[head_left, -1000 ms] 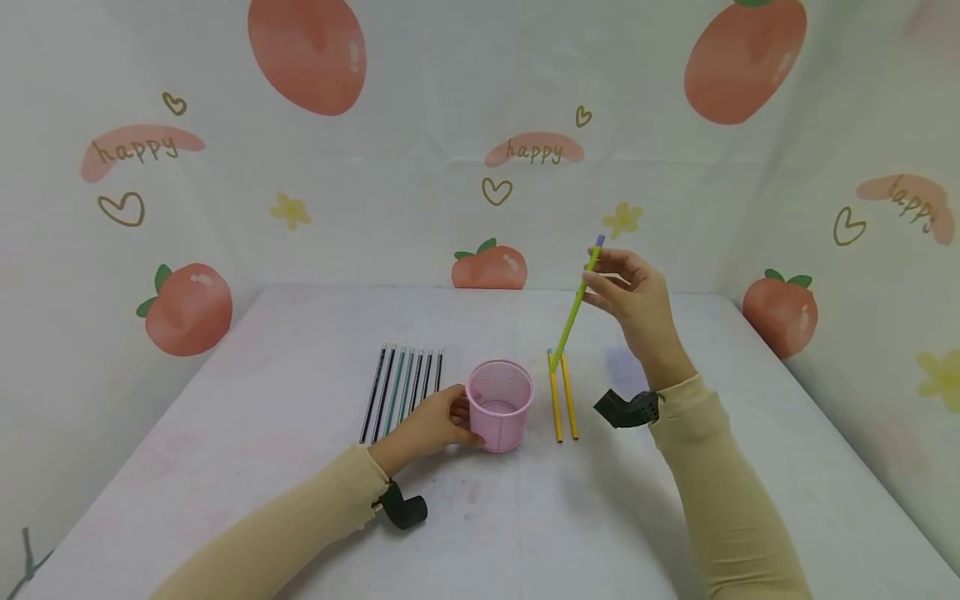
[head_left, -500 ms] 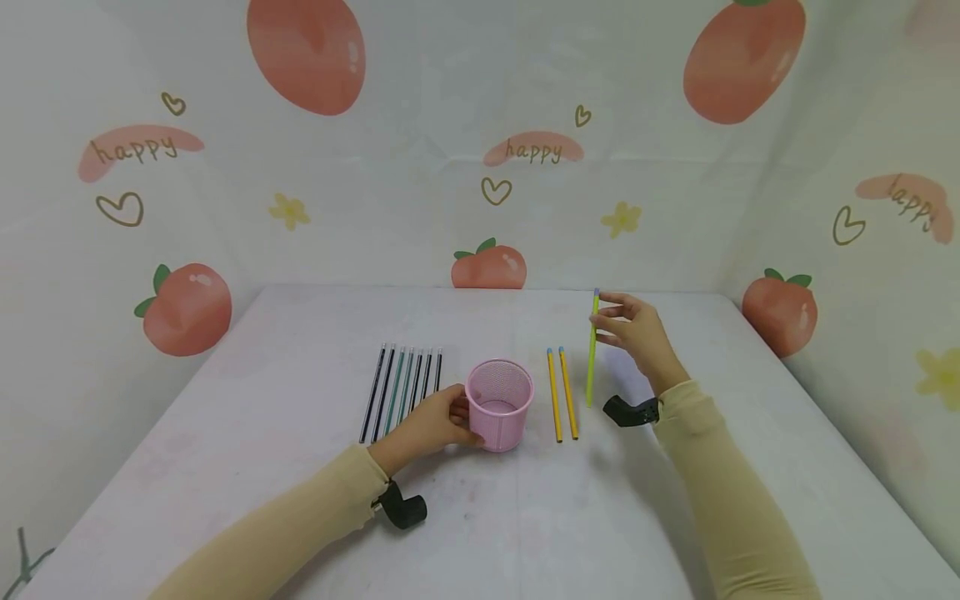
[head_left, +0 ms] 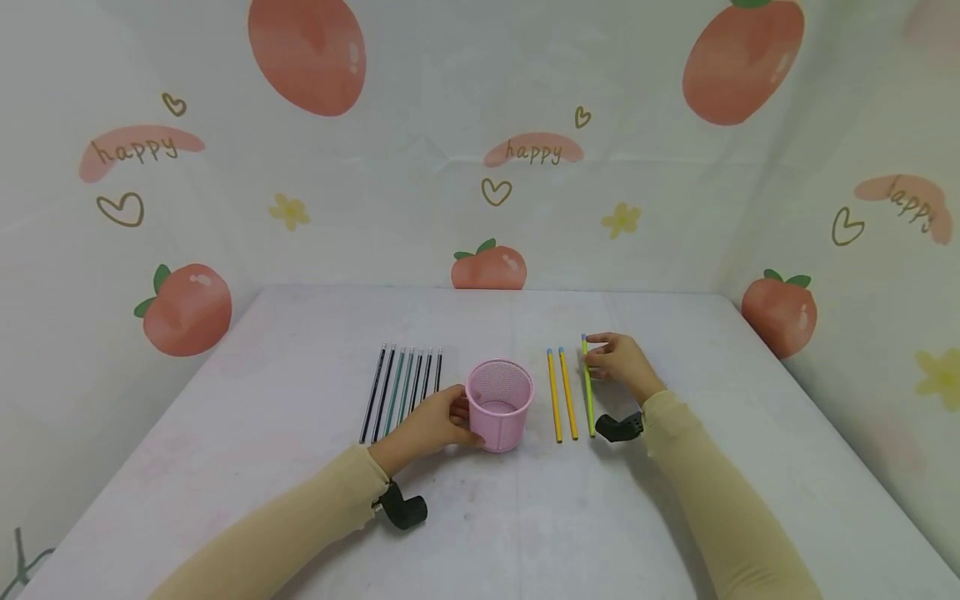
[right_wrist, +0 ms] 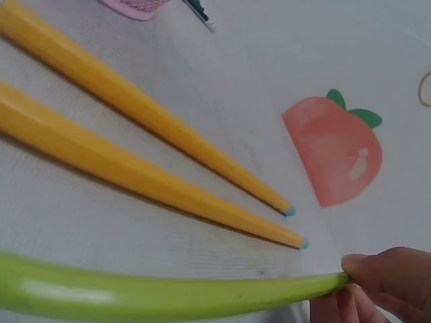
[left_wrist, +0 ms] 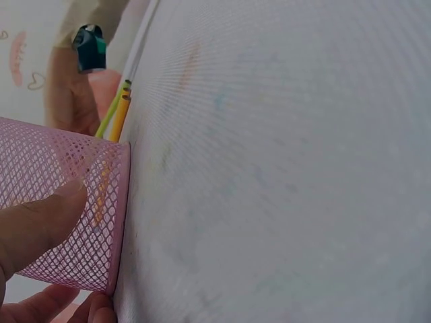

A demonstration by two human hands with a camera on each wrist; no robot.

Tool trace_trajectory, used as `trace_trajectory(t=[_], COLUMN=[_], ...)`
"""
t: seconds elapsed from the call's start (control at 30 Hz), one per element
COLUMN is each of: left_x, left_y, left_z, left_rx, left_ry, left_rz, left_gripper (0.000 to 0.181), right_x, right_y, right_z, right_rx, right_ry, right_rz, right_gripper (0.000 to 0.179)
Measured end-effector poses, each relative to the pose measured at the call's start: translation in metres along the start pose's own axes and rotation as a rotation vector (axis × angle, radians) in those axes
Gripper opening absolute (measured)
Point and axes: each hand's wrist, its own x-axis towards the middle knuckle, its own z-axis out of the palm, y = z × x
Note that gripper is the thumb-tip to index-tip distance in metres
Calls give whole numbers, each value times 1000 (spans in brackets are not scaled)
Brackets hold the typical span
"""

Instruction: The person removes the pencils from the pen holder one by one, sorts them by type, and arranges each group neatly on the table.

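Note:
A pink mesh pen cup stands upright in the middle of the table. My left hand grips its left side, with the thumb across the mesh in the left wrist view. To the right of the cup, my right hand pinches a lime-green pencil near its far end. That pencil lies low along the table, just right of two yellow pencils, which rest side by side with blue ends away from me. The cup's visible inside holds no pencil.
Left of the cup lies a row of several dark and teal pencils, partly hidden by my left hand. The white table ends at a back wall sheet printed with fruit and hearts.
My right hand has come down and toward me, lowering the green pencil from a raised tilt above the yellow pencils to the table on their right. The left hand and cup have stayed put.

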Motion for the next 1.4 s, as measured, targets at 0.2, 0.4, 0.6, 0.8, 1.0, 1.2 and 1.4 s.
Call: trace_trajectory(t=[0.2, 0.4, 0.6, 0.8, 1.0, 1.2, 1.4], left_x=[0, 1, 1, 1, 1, 1, 0], left_y=[1, 0, -1, 0, 0, 0, 1], left_z=[0, 1, 0, 0, 0, 0, 0], left_rx=[-1, -4, -9, -19, -10, -7, -14], left_ry=[1, -4, -5, -4, -2, 0, -3], left_rz=[-2, 4, 7, 11, 5, -3, -1], left_gripper=[62, 61, 61, 62, 62, 62, 62], right_x=[2, 3, 4, 5, 6, 5, 5], right_y=[4, 5, 4, 3, 2, 1, 2], right_z=[6, 10, 11, 13, 15, 15, 15], right_rx=[-26, -26, -54, -80, -109, -127, -125], right_ry=[-22, -26, -24, -24, -12, -14, -32], right_rz=[44, 86, 101, 109, 103, 84, 77], right_gripper=[54, 54, 55, 57, 57, 57, 58])
